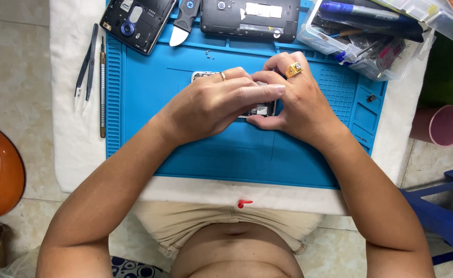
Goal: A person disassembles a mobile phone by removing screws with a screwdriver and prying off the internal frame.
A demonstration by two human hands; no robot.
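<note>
Both hands over the blue mat (pixel 206 154). Left hand (pixel 213 105) and right hand (pixel 293 105) with fingers clamped together on a small phone board (pixel 261 109), mostly hidden beneath. Beyond the fingers: tiny screws (pixel 208 52), two opened phones (pixel 137 21). Tweezers (pixel 86 69) far left.

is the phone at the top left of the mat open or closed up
Open: the phone lies on the blue mat with its back cover off, inner parts showing.
</note>
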